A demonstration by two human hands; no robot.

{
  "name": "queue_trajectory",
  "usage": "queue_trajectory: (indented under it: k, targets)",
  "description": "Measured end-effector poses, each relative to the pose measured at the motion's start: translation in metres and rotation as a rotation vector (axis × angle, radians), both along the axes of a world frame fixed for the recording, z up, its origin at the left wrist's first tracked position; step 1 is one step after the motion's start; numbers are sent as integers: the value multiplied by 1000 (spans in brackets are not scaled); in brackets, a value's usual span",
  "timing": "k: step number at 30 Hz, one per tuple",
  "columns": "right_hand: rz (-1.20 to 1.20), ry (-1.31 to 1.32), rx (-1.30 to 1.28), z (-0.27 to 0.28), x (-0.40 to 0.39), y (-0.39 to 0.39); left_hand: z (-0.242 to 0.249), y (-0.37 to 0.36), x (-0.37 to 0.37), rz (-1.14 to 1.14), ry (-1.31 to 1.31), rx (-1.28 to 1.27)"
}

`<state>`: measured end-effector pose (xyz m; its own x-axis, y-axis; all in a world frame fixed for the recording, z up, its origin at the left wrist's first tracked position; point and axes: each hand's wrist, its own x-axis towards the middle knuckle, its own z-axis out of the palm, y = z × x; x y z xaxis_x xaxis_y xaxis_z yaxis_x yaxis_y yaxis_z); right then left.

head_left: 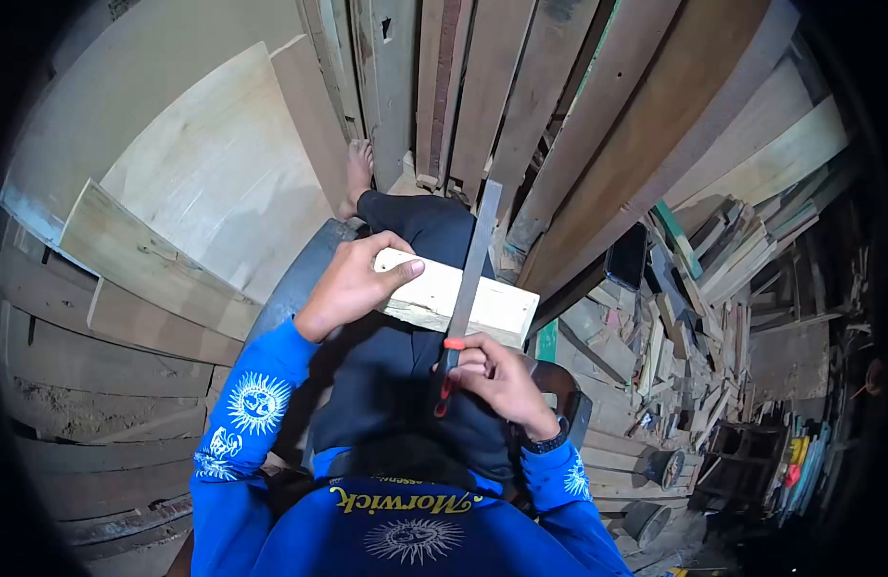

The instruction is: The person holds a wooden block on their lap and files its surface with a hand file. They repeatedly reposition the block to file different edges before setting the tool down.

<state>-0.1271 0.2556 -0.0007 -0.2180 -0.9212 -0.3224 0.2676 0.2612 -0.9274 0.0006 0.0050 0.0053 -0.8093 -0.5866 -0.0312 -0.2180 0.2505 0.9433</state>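
A pale rectangular wooden block (502, 310) is held over the lap, its left end clasped in the partly closed left hand (362, 277). Across it lies a flat grey metal file (478, 255), its red-and-black handle (448, 375) gripped by the curled right hand (497, 380). Scrap wood (689, 298) is heaped right of that hand.

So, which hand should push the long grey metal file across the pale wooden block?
Probably the right hand, holding the file by its black-and-red handle; the left hand holds the block.

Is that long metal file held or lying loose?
Held: the right hand grips the file by its handle, its blade crossing the pale block in the left hand.
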Motion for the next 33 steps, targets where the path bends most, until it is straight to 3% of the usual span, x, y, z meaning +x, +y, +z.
queue_trajectory:
  k: [3,6,7,9,15,19,21,23,28,30,31,33]
  targets:
    - [178,242,138,-10,4,6,-5,0,0,-11,13,-3]
    - [136,164,84,-7,2,6,-5,1,0,2,21,5]
    - [42,27,-34,-6,2,3,-5,0,1,3,25,-2]
    - [-28,-51,9,5,-4,-2,-2,1,0,12,-5,-5]
    - [190,174,105,-15,4,8,-6,0,-1,-7,11,-8]
    - [28,-1,35,-4,-5,1,-7,1,-2,2,11,-24]
    - [-2,41,19,-11,-2,0,-6,1,-2,0,7,-14]
    - [137,269,3,-14,3,4,-9,0,0,-17,2,-47]
    - [161,216,-40,-16,4,1,-6,0,-2,-12,-6,-29]
    - [-62,-44,23,-9,0,-4,-8,0,-1,-18,-9,-32]
    - [-68,-46,22,-9,1,-2,-9,0,-1,-21,-2,-18]
    - [72,176,100,-11,4,0,-8,0,-3,-27,7,-9]
